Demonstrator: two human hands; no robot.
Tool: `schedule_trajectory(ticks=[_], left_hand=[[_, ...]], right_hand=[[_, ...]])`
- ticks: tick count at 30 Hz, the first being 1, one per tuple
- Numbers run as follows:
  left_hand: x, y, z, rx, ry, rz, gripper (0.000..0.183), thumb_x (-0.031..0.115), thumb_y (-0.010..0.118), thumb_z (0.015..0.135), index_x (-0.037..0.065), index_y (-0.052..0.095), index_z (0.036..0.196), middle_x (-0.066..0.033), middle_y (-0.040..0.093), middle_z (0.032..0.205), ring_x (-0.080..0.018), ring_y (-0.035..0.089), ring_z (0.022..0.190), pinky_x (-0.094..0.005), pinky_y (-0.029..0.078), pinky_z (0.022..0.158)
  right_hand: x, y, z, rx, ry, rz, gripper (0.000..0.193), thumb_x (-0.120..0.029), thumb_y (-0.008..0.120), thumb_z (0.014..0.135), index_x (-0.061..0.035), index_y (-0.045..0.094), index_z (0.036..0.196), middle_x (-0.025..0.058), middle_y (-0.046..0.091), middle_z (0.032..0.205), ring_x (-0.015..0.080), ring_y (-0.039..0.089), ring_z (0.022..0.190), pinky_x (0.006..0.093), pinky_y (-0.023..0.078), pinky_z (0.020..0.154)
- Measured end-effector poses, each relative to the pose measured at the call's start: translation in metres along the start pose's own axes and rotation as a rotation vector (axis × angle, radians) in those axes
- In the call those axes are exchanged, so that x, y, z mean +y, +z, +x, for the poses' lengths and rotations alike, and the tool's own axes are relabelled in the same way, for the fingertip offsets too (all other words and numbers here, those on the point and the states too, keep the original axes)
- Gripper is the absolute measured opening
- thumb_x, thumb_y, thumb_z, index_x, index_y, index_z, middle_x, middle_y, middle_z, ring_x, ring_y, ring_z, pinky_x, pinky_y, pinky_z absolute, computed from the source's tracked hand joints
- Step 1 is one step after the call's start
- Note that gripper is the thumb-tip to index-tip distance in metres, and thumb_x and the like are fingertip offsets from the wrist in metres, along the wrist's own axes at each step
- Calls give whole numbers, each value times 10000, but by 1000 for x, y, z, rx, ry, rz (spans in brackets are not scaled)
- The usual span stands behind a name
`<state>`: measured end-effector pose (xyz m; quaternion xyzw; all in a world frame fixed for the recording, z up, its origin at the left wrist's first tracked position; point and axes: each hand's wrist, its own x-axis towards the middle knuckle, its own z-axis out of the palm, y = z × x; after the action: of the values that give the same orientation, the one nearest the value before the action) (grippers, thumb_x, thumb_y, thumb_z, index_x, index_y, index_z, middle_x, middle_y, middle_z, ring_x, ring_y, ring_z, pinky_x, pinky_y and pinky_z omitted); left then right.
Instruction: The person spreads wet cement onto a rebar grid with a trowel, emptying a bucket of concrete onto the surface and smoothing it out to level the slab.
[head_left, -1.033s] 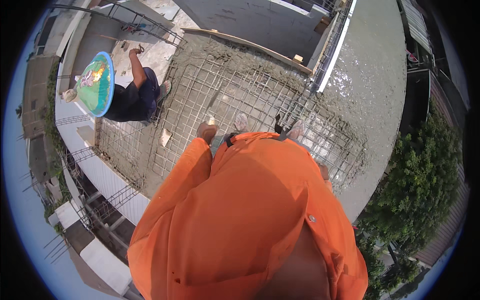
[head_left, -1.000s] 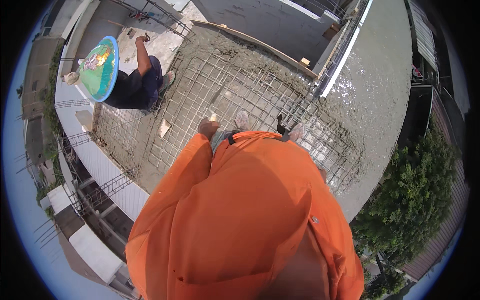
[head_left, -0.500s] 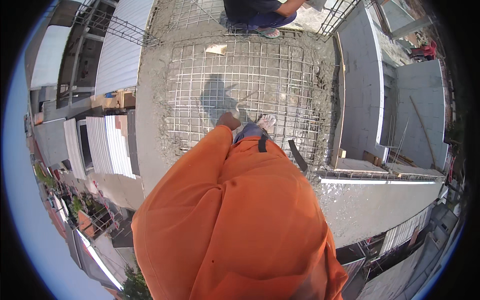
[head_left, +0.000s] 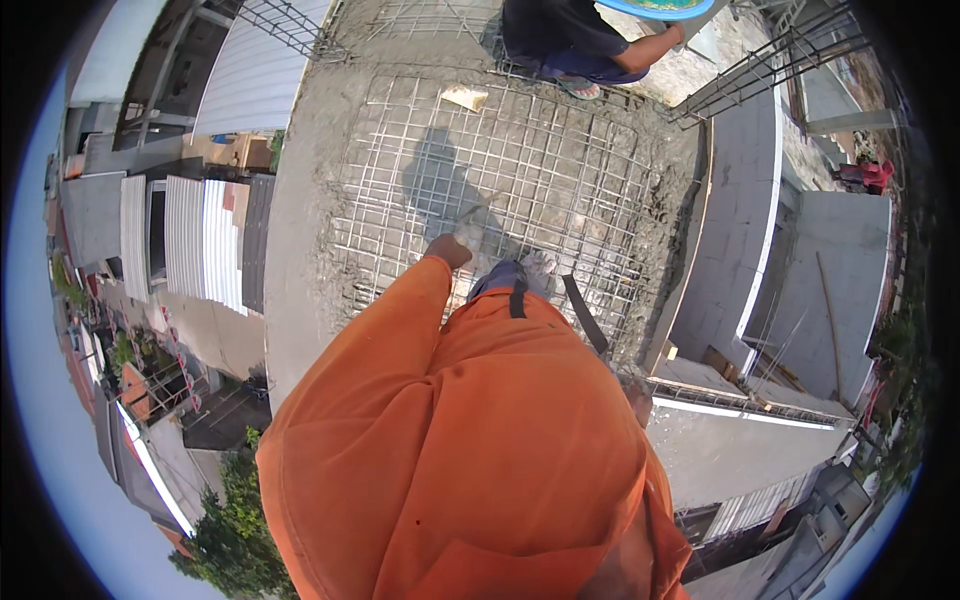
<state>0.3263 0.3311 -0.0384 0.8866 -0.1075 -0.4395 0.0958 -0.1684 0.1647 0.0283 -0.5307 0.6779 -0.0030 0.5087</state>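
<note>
My left hand (head_left: 448, 250) reaches out in an orange sleeve over a grid of steel bars (head_left: 520, 170). Its fingers look curled round a small pale thing; a thin dark piece shows just beyond, but I cannot make out what it is. My right hand (head_left: 638, 400) shows only in part beside the orange shirt (head_left: 530, 420), its fingers hidden. One of my feet (head_left: 540, 263), smeared grey, stands among the bars. Wet concrete (head_left: 310, 200) borders the grid.
A co-worker (head_left: 560, 40) crouches at the far side, one hand by a blue basin (head_left: 660, 8). A pale broken piece (head_left: 464, 97) lies on the grid. Upright rebar cages (head_left: 770, 65) stand far right. Block walls (head_left: 725, 230) drop beyond the right edge; roofs (head_left: 205, 240) lie below left.
The view has shifted, and the scene sits further right at the top. The co-worker's blue basin has come into sight. Part of my right hand now shows beside the shirt.
</note>
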Motion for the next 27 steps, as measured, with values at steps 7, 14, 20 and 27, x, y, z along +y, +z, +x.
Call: schedule_trajectory(ticks=[7, 14, 20, 27], left_hand=[[23, -18, -2, 109, 87, -33, 467, 264, 661, 590, -34, 631, 948, -259, 617, 952, -377, 599, 920, -398, 477, 807], [-45, 13, 11, 145, 69, -1, 416, 234, 683, 596, -7, 633, 932, -177, 650, 838, -307, 637, 755, -378, 501, 682], [-65, -3, -4, 46, -5, 224, 384, 227, 701, 613, -25, 633, 894, -149, 637, 761, -249, 626, 616, -375, 495, 548], [77, -2, -61, -6, 286, 286, 286, 183, 663, 615, -71, 600, 734, -147, 596, 609, -237, 588, 482, -356, 456, 461]], right_hand=[[29, 16, 16, -59, 11, 0, 333, -194, 498, 780, -78, 617, 1069, 10, 564, 679, 97, 469, 518, 253, 347, 408], [69, 37, 28, -118, 46, 169, 331, -176, 507, 788, -66, 607, 1083, 21, 560, 650, 115, 484, 507, 272, 363, 395], [95, 54, 13, -38, 126, 456, 333, -159, 507, 796, -47, 597, 1097, 33, 564, 645, 123, 508, 522, 279, 406, 422], [202, 93, -32, 263, 260, 570, 247, -159, 545, 780, -135, 643, 1005, 9, 578, 679, 126, 536, 538, 265, 399, 437]])
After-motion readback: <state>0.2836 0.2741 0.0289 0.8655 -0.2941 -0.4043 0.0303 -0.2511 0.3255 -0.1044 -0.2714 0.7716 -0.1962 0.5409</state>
